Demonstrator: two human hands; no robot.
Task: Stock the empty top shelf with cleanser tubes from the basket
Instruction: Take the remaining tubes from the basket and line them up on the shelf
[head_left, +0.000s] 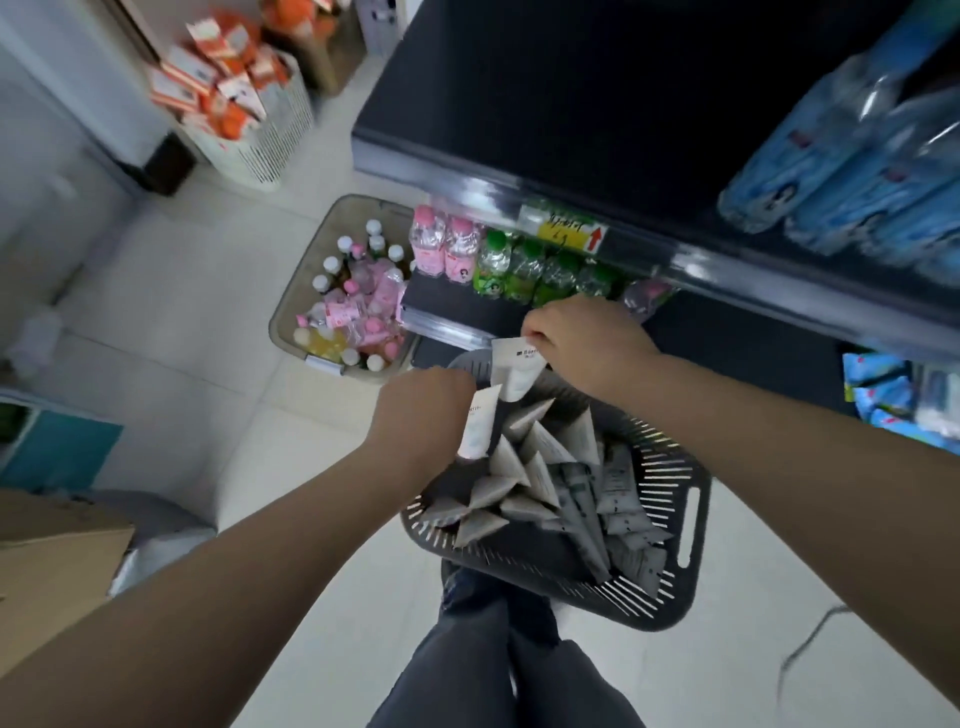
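Observation:
A dark slotted basket (670, 525) stands on the floor below me, holding several white cleanser tubes (540, 483). My left hand (421, 410) grips one white tube (478, 421) over the basket's left side, cap end down. My right hand (582, 343) pinches another white tube (517, 369) by its flat end above the basket's far rim. The dark top shelf (545, 88) stretches above and ahead, bare on its left part.
Blue bottles (852, 156) lie on the top shelf's right end. Pink and green bottles (498, 260) fill the shelf below. A beige basket of bottles (343, 296) stands left of the shelving, a white bin of orange boxes (228, 93) farther back. A cardboard box (52, 566) is at left.

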